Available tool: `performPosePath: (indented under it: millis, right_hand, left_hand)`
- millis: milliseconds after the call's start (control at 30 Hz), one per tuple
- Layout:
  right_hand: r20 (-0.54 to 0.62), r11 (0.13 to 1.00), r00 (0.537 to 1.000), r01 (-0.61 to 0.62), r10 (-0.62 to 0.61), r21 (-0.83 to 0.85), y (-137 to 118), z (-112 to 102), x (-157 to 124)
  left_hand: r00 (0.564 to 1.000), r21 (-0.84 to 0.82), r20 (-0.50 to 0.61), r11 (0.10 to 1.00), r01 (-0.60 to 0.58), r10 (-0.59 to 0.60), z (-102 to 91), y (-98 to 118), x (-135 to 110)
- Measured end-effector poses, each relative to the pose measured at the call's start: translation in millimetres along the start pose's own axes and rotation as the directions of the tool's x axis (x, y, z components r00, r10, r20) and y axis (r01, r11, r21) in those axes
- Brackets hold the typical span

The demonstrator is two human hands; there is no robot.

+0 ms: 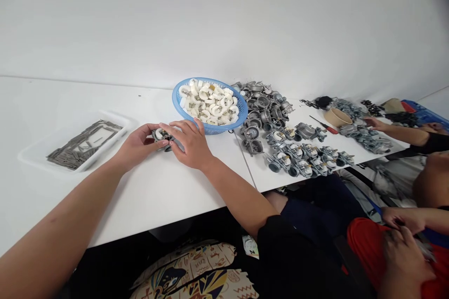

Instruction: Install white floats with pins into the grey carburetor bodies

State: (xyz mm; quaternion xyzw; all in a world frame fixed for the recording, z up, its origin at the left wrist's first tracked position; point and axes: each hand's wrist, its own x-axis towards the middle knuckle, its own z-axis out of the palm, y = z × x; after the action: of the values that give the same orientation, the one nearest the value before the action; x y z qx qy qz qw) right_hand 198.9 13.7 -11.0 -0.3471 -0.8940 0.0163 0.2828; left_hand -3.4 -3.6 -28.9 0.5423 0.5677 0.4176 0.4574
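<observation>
Between my hands, on the white table, is a small metal carburetor (168, 148) with a white float showing on top. My left hand (137, 148) grips it from the left side, thumb toward me. From the right, my right hand (191, 145) closes its fingers over the top and near side of the same carburetor, hiding much of it. Just behind my right hand stands a blue basket (178, 111) heaped with white plastic floats (210, 103). Left of my hands lies a white tray (33, 155) holding many thin metal pins (72, 156).
Right of the basket is a pile of metal float bowls (263, 107). Rows of carburetors with white floats (305, 167) line the table's near edge. Beyond lie a red-handled screwdriver (329, 128), a tan bowl (337, 117) and a co-worker's hand (376, 124). Another person's hands (403, 247) are lower right.
</observation>
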Motion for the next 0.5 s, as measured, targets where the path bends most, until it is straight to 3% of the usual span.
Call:
performPosePath:
  millis: [200,367,500]
  right_hand:
    - [0.02,0.999,1.0,0.006,-0.005,-0.032,3.4,4.9,0.6]
    - [-0.017,1.0,1.0,-0.009,0.009,0.016,3.8,5.3,1.2]
    - [-0.028,0.999,0.999,-0.016,0.017,0.039,3.2,4.8,1.9]
  left_hand:
    - [0.997,0.184,-0.074,0.983,0.024,-0.01,-1.2,3.3,-2.4]
    - [0.996,0.21,-0.066,0.977,-0.043,0.058,-0.8,5.0,-3.9]
    - [0.998,0.212,-0.06,0.977,-0.024,0.037,-0.7,5.8,-3.9]
